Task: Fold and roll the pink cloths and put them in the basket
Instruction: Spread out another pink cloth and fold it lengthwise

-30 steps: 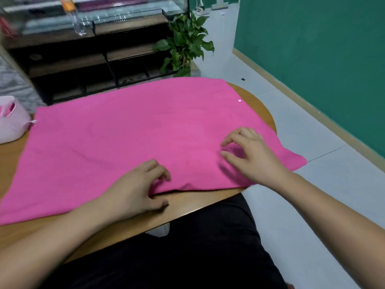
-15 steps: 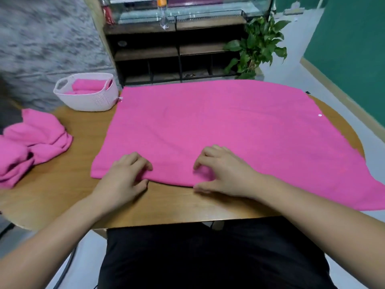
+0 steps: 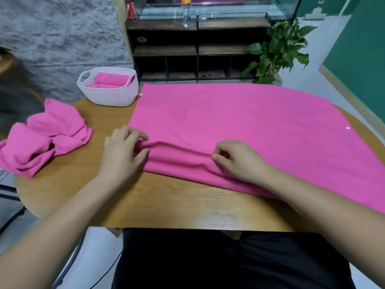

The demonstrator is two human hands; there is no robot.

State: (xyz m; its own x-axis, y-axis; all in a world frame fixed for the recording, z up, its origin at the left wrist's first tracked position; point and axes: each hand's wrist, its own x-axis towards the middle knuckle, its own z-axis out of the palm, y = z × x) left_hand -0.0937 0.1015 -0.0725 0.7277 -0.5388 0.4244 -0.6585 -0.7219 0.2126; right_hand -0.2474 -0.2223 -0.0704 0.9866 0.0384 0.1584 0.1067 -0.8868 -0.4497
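Cloth [image 3: 250, 126], bright pink, spread flat across my wooden table [image 3: 166, 203]; one raised ridge runs along its near-left portion, between my two hands. A small white tab [image 3: 140, 96] sits at its far-left corner and a white dot [image 3: 348, 128] near its 3 o'clock edge.

My left hand [image 3: 123, 151], at 8 o'clock of the cloth, grips the ridge's left end, with fingers curled over the top, thumb below and fabric pinched between them. My right hand [image 3: 239, 161], at 6 o'clock, pinches the ridge's other end with curled fingers and thumb.

The cloth's near edge passes under my right forearm and is hidden there; its 4 o'clock part runs out of the frame. How much fabric lies inside the right-hand pinch I cannot tell.

At 10 o'clock of the cloth, just beside the tabbed corner, stands a white perforated basket [image 3: 110, 97] holding rolled pink cloths [image 3: 111, 79]; their number is unclear. At 9 o'clock, well apart, lies a crumpled heap of pink cloths [image 3: 48, 136]. Beyond, at 12 o'clock, stand a dark shelf unit [image 3: 195, 51] and a potted plant [image 3: 279, 51].
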